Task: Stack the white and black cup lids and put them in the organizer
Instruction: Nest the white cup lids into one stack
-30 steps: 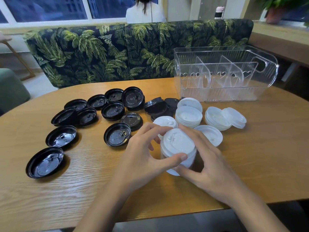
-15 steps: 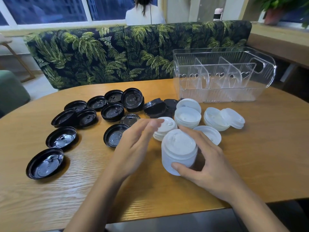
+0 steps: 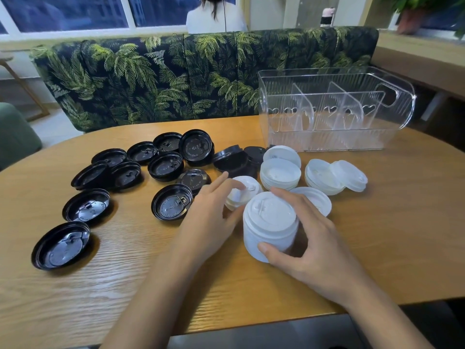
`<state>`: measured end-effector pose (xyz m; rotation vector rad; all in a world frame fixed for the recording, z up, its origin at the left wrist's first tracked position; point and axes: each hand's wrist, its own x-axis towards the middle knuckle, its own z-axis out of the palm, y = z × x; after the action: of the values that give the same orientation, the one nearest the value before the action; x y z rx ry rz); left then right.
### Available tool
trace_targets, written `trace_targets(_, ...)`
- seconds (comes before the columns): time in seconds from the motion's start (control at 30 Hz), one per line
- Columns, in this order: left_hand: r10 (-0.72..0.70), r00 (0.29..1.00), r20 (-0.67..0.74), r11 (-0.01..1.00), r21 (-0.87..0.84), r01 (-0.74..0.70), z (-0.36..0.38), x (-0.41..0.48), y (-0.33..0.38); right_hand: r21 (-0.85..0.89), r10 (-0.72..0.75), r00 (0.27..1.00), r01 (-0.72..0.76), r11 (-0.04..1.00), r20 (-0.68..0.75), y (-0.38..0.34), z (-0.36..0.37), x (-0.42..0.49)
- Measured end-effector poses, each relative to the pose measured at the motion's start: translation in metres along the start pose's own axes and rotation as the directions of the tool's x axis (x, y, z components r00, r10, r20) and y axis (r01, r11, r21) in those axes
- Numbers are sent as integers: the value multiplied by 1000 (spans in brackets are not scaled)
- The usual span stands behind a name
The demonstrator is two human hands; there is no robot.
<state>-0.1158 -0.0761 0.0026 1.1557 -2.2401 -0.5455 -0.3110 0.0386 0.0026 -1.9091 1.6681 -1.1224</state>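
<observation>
One white lid stack (image 3: pixel 270 222) stands near the counter (image 3: pixel 377 248) front edge, gripped by the right hand (image 3: pixel 314 248); the left hand (image 3: pixel 211 217), fingers loose, is over a single white lid (image 3: pixel 247 187).

black lids (image 3: pixel 195 147) embossed, lettering unreadable

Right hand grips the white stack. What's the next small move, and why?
Probably close the left hand on the loose white lid under its fingers and set it on the white stack. The right hand grips that stack, and the organizer holds no lids yet.
</observation>
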Motion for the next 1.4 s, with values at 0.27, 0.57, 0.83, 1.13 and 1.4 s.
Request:
trace_targets(0.27,-8,991,-134,992,-126,-9,-8,-10,-5,0,-2,1000,2,1000,-3,0,0,0)
trace_targets(0.57,-98,954,-283,972,-231,31,-17,-24,3,-1,-50,997,50,999,-63,-3,6,2)
trace_targets(0.83,-103,978,-184,913,-408,19,-23,-32,12,28,-85,995,86,996,-52,-8,8,2)
trace_targets(1.13,-10,999,-34,905,-426,-6,-20,-35,19,37,-114,992,116,993,-56,-6,9,3)
trace_targets(1.4,-15,998,-58,884,-467,-14,-21,-34,22,73,-62,997,65,995,-49,-8,11,2)
